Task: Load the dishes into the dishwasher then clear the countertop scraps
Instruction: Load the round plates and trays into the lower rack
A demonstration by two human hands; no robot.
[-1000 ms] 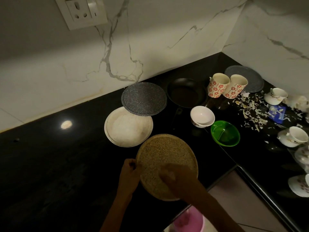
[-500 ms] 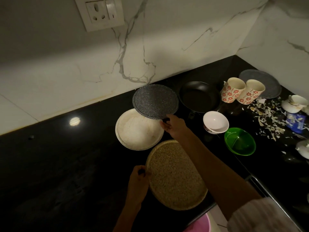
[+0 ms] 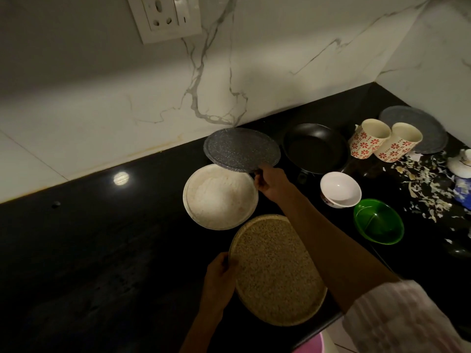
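A black counter point(image 3: 89, 250) is running under a marble wall point(image 3: 76, 85) with a socket point(image 3: 165, 17) high up. Near its front edge a tan plate point(image 3: 276, 272) is lying, and the left hand point(image 3: 219, 277) is holding its left rim, fingers curled over the edge with the rim sitting under the fingertips. Just beyond it a white plate point(image 3: 220, 197) is resting flat. A grey plate point(image 3: 242, 149) is sitting farther back, its near edge overlapping the white plate's far rim; the right hand point(image 3: 271, 183) is pinching that near-right edge, thumb and fingers closing on the rim, so the plate is lying beyond and left of the fingers. To the right a black pan point(image 3: 316, 149) is standing near the wall. Farther right two flowered mugs point(image 3: 384, 142) are leaning side by side, touching, in front of a second grey plate point(image 3: 418, 123). Nearer, a white bowl point(image 3: 340, 189) is sitting beside a green bowl point(image 3: 378, 221). Pale scraps point(image 3: 423, 182) are lying scattered at the far right, next to a white cup point(image 3: 460, 164) that is partly cut off. A pink bin point(image 3: 309, 345) is showing at the bottom edge.
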